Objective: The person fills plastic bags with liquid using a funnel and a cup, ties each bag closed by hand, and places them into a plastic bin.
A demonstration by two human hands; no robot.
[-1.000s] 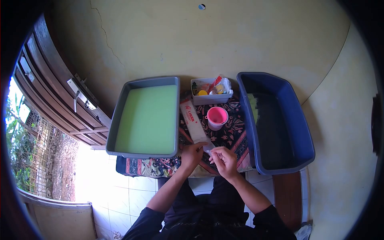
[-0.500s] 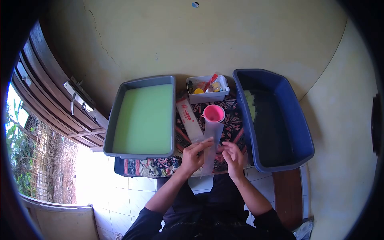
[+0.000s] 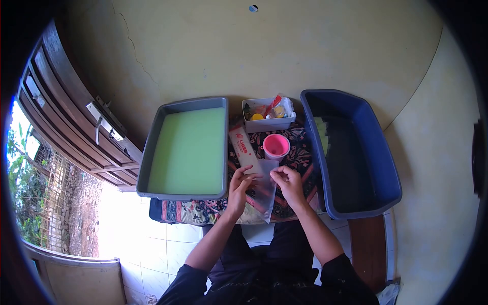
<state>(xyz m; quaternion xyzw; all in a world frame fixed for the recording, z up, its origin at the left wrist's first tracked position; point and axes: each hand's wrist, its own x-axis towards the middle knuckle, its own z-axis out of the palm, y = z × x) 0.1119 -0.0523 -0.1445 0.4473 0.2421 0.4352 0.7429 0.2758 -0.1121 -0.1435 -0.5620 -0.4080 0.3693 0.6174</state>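
A narrow clear plastic bag [image 3: 264, 198] hangs between my hands, its lower end over the table's front edge. My right hand [image 3: 288, 185] pinches the bag near its top right side. My left hand [image 3: 238, 192] is at the bag's left side, thumb and forefinger curved and apart. Just beyond the fingers stands a pink funnel [image 3: 277, 145], set in a pale cup-like container. The flat plastic packet with red "LIGER" print [image 3: 245, 147] lies behind my left hand, its lower end close to my fingertips.
At left sits a grey tub [image 3: 226, 147] of pale green liquid [image 3: 190, 147]. A dark blue tub [image 3: 389, 168] at right holds dark liquid and light green pieces [image 3: 322, 133]. Behind the funnel is a white box [image 3: 269, 124] of small items. Patterned cloth [image 3: 193, 211] covers the table.
My right hand has moved left and closed on the bag's upper edge. My left hand has drawn back slightly from across the bag, and the bag has opened out wider.
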